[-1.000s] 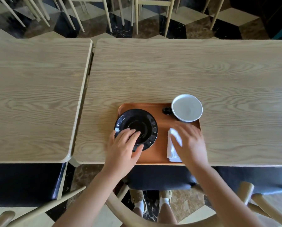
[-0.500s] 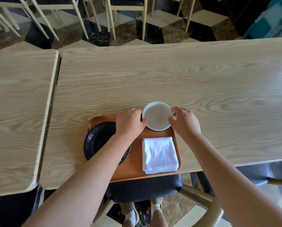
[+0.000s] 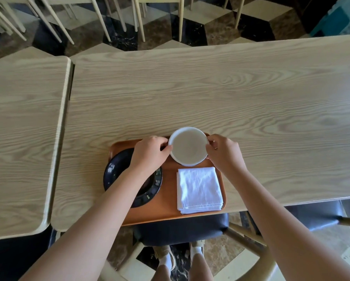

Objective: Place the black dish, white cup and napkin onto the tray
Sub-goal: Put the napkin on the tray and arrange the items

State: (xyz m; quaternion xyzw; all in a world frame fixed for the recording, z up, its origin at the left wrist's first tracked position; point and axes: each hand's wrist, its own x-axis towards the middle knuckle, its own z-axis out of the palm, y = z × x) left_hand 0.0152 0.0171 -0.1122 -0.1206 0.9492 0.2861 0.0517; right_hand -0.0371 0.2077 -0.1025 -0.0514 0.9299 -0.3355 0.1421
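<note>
An orange-brown tray (image 3: 168, 211) lies at the near edge of the wooden table. The black dish (image 3: 117, 171) sits on its left side, partly hidden under my left forearm. A folded white napkin (image 3: 199, 189) rests on the tray's right half. The white cup (image 3: 188, 146) stands at the tray's far edge. My left hand (image 3: 149, 153) grips the cup's left side and my right hand (image 3: 224, 152) grips its right rim. The cup's handle is hidden.
The light wooden table (image 3: 210, 94) stretches far and right of the tray. A second table (image 3: 24, 138) stands to the left across a narrow gap. A dark-cushioned chair (image 3: 182, 228) is below me, and chair legs (image 3: 101, 19) crowd the checkered floor beyond.
My left hand left the black dish and my right hand left the napkin; both now hold the white cup. The view has shifted, so the tray appears lower in the frame.
</note>
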